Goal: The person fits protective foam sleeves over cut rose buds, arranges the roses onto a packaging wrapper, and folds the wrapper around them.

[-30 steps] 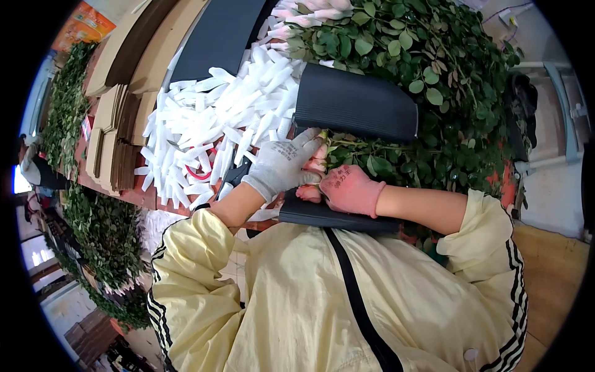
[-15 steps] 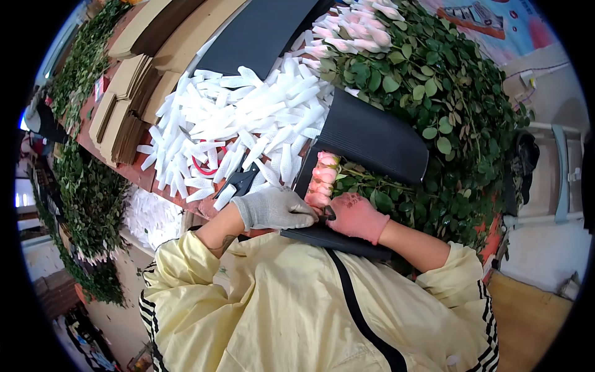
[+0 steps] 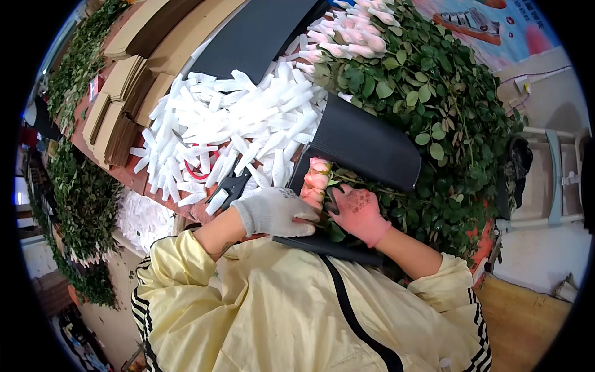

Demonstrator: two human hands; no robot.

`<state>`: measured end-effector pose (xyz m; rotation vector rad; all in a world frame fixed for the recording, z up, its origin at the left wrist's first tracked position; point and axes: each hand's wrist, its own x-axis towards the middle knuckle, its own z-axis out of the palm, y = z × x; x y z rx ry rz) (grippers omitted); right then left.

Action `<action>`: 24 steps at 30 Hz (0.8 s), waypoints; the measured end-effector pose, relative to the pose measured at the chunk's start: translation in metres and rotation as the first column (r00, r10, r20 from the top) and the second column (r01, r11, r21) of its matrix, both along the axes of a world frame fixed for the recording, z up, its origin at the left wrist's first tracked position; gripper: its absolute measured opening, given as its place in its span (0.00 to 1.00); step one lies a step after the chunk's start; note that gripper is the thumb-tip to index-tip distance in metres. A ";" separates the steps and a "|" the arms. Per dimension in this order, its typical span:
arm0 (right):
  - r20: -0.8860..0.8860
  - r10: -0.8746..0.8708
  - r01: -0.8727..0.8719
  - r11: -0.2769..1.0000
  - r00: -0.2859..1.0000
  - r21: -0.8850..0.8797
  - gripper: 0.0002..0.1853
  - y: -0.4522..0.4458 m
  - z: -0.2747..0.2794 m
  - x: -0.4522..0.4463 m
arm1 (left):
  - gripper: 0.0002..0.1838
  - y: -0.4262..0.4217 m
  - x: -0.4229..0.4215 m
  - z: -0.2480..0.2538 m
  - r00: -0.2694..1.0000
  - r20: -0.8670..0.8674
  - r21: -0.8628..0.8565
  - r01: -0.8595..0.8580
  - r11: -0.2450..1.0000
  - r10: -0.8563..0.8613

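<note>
A short row of pink roses (image 3: pixel 317 178) lies on a black ribbed sheet, heads lined up beside its raised flap (image 3: pixel 372 141). My left hand (image 3: pixel 277 213), in a grey-white glove, is closed at the near end of the row, its fingers against the lowest rose head. Part of that bloom is hidden by the fingers. Just right of the roses is my right hand (image 3: pixel 359 216), in a pink glove with dark fingertips. Its thumb and forefinger are apart over the leaves and stems, with nothing visible between them. The sheet's near flap (image 3: pixel 328 249) lies below both hands.
White mesh sleeves (image 3: pixel 248 118) are heaped to the left, with black-handled scissors (image 3: pixel 232 186) and a red ring (image 3: pixel 199 166) among them. Cardboard pieces (image 3: pixel 121 111) are stacked farther left. Leafy rose stems (image 3: pixel 427 93) and sleeved pink buds (image 3: pixel 356 34) fill the right.
My right hand has drawn slightly away from my left and its fingers have spread. My left hand stays by the lowest rose. The view has shifted a little.
</note>
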<state>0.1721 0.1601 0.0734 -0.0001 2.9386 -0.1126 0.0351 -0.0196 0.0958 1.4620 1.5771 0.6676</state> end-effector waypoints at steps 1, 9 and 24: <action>-0.064 0.020 -0.018 0.999 0.998 0.039 0.17 0.000 -0.005 0.000 | 0.20 0.002 0.001 -0.001 0.998 -0.052 -0.081 0.019 0.996 -0.023; 0.006 0.070 -0.071 0.995 0.998 0.067 0.15 -0.003 -0.011 -0.004 | 0.19 0.003 -0.001 -0.009 0.994 -0.110 -0.234 0.001 0.972 -0.027; -0.421 -0.495 0.547 0.837 0.760 0.002 0.17 0.100 0.089 -0.007 | 0.21 0.012 0.001 -0.009 0.983 -0.156 0.113 -0.082 0.990 0.099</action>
